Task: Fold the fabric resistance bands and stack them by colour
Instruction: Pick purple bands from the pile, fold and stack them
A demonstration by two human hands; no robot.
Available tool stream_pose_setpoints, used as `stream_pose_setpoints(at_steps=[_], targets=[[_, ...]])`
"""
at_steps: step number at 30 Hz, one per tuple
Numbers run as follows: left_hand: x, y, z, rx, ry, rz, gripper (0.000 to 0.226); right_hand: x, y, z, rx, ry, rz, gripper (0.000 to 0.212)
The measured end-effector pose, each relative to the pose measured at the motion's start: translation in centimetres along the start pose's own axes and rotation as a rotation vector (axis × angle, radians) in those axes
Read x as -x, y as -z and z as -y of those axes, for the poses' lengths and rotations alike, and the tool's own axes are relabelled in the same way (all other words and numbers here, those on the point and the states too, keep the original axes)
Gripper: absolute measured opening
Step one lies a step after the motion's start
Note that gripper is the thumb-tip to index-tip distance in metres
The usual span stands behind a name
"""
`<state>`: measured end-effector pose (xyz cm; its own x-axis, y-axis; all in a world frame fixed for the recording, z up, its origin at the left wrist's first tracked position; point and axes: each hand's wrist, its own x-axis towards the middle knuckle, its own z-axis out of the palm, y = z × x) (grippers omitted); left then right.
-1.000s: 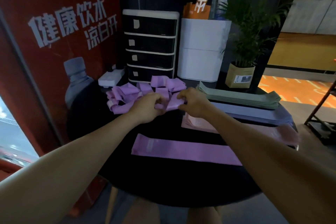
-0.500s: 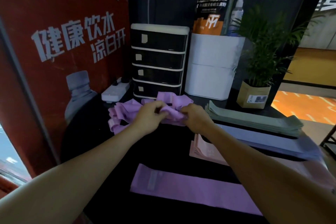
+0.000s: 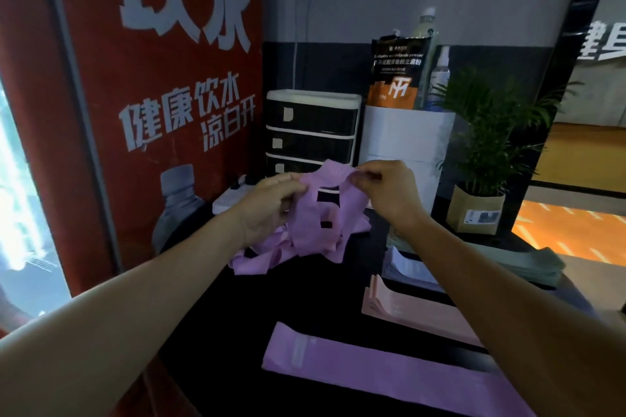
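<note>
A: What is hard to see?

B: The right forearm covers most of the pink stack [image 3: 399, 306], the pale blue-grey stack [image 3: 406, 267] and the right end of the flat purple band [image 3: 355, 369]. The green stack [image 3: 528, 262] runs behind that arm. Dim light blurs the tangled purple pile [image 3: 271, 252].

A: Where is there room?

B: Bare black tabletop [image 3: 305, 298] lies between the pile and the flat band; the drawer unit [image 3: 311, 127] and white box [image 3: 406, 132] close off the back.

A: And the band being handled?

B: The left hand [image 3: 267, 210] and right hand [image 3: 389, 189] each pinch the top edge of a lifted purple band [image 3: 318, 213], held above the pile. It hangs downward in twisted loops, while the flat band's long axis runs left to right
</note>
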<state>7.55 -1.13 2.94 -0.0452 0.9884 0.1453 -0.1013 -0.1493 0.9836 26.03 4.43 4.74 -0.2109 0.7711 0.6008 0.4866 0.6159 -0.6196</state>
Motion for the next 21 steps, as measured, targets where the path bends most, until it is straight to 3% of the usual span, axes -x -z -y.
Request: stream_pose_setpoints(at_steps=[5, 10, 13, 17, 21], targets=[[1.2, -0.1, -1.0, 0.028, 0.009, -0.004, 0.022, 0.5, 0.9, 1.2, 0.000, 0.052, -0.029, 0.024], [1.8, 0.3, -1.4, -0.066, -0.054, 0.015, 0.011, 1.5, 1.5, 1.1, 0.165, 0.114, 0.055, 0.022], [2.2, 0.5, -1.2, -0.119, -0.021, 0.033, 0.009, 1.8, 1.6, 1.3, 0.082, 0.068, 0.015, 0.021], [2.7, 0.2, -1.1, -0.168, 0.031, 0.063, 0.034, 1.6, 1.4, 2.3, -0.002, 0.035, -0.002, 0.023], [2.7, 0.3, -1.3, -0.162, 0.018, 0.087, 0.015, 1.4, 1.6, 2.2, -0.031, 0.011, -0.026, 0.022]])
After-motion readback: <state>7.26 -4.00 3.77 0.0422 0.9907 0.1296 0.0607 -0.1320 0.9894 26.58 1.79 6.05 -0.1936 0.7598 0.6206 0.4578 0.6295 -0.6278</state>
